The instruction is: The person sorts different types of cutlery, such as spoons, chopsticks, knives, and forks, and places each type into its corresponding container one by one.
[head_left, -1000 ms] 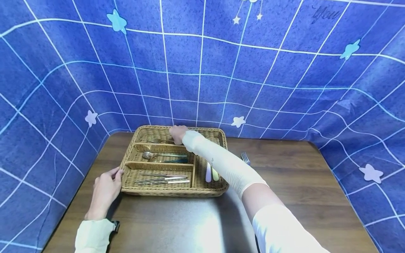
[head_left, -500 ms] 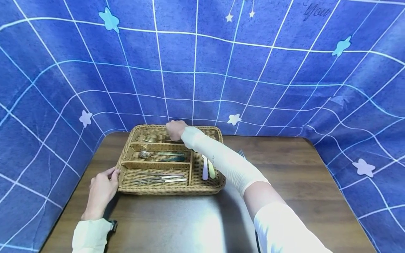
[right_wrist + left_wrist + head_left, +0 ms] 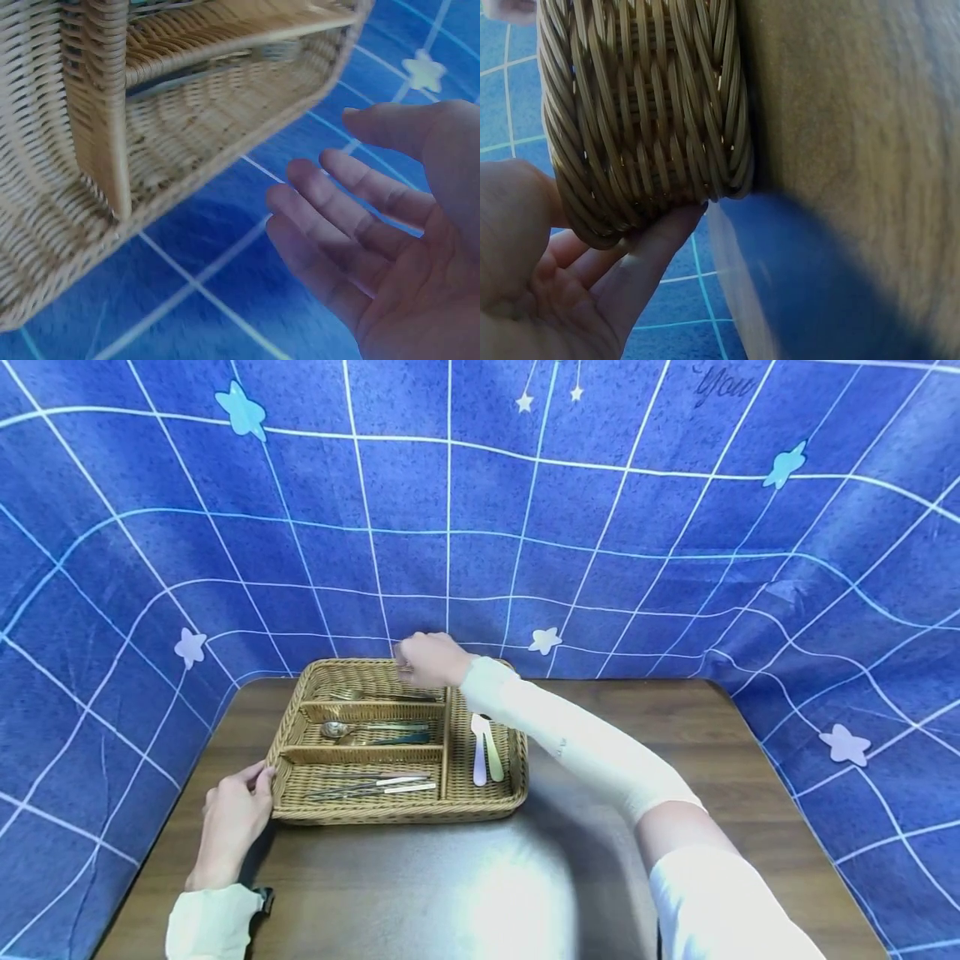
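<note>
A wicker cutlery basket (image 3: pixel 390 814) with several compartments stands on the table. At its front left corner my left hand (image 3: pixel 232 818) grips the rim, and in the left wrist view its fingers and thumb (image 3: pixel 652 259) lie against the woven end wall. My right hand (image 3: pixel 433 660) is above the basket's back edge, fingers loosely bent and holding nothing; in the right wrist view it is apart from the rim. A fork (image 3: pixel 348 695) lies in the back compartment, spoons (image 3: pixel 335 728) in the middle one, chopsticks (image 3: pixel 408 788) in the front one. Lavender- and green-handled cutlery (image 3: pixel 480 768) lies at the right.
The wooden table (image 3: pixel 637 727) extends to the right and front of the basket. A blue cloth (image 3: pixel 480 560) with white lines and stars hangs behind and at both sides. My right sleeve (image 3: pixel 585 743) crosses the basket's right side and hides part of the table.
My right hand has risen from the back compartment to above the back rim, and its fingers have come away. The fork on the table at the right is now hidden. The left hand keeps its grip.
</note>
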Available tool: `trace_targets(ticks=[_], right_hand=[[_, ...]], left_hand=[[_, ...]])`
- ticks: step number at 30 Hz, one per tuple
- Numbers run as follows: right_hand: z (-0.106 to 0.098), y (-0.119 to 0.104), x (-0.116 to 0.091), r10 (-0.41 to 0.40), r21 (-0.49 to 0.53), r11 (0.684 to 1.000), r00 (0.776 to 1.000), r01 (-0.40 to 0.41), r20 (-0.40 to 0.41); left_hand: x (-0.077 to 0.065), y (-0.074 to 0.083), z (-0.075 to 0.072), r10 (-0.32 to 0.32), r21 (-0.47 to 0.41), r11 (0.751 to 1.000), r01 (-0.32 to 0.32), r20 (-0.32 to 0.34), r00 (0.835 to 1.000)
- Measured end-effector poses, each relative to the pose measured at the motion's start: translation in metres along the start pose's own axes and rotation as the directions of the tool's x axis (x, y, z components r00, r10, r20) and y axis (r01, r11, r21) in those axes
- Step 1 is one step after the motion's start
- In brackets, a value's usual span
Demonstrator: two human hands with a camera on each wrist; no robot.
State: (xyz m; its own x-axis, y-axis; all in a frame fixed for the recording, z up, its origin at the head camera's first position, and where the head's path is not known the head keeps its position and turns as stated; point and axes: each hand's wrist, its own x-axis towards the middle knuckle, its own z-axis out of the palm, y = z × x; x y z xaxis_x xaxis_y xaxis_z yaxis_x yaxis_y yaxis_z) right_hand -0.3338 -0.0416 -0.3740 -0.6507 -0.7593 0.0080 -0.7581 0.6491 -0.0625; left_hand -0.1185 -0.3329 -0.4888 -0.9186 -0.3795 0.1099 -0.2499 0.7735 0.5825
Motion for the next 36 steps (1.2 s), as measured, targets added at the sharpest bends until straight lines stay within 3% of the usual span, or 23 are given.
trace_targets(ticks=[9,16,20,26,36], right_hand=[[-0.026,0.024,-0.086,0.017,0.105,0.994,0.988,-0.001,-0.151],[-0.023,0.058,-0.153,0.121,0.161,0.983,0.966,-0.085,-0.230],[-0.008,0.075,-0.191,0.219,0.200,0.964,0.950,-0.175,-0.224],[0.031,0.096,-0.236,0.307,0.237,0.936,0.931,-0.259,-0.196],[0.089,0.101,-0.293,0.415,0.271,0.886,0.904,-0.377,-0.102]], left_hand=[[0.000,-0.003,-0.002,0.001,0.000,1.000,-0.001,0.010,1.000],[0.001,-0.003,-0.001,0.007,0.005,1.000,-0.007,0.011,1.000],[0.001,-0.002,-0.001,0.012,-0.001,1.000,-0.012,0.005,1.000],[0.002,-0.002,-0.004,0.027,0.003,1.000,-0.027,-0.010,1.000],[0.000,-0.004,0.001,0.020,0.008,1.000,-0.020,-0.001,1.000]])
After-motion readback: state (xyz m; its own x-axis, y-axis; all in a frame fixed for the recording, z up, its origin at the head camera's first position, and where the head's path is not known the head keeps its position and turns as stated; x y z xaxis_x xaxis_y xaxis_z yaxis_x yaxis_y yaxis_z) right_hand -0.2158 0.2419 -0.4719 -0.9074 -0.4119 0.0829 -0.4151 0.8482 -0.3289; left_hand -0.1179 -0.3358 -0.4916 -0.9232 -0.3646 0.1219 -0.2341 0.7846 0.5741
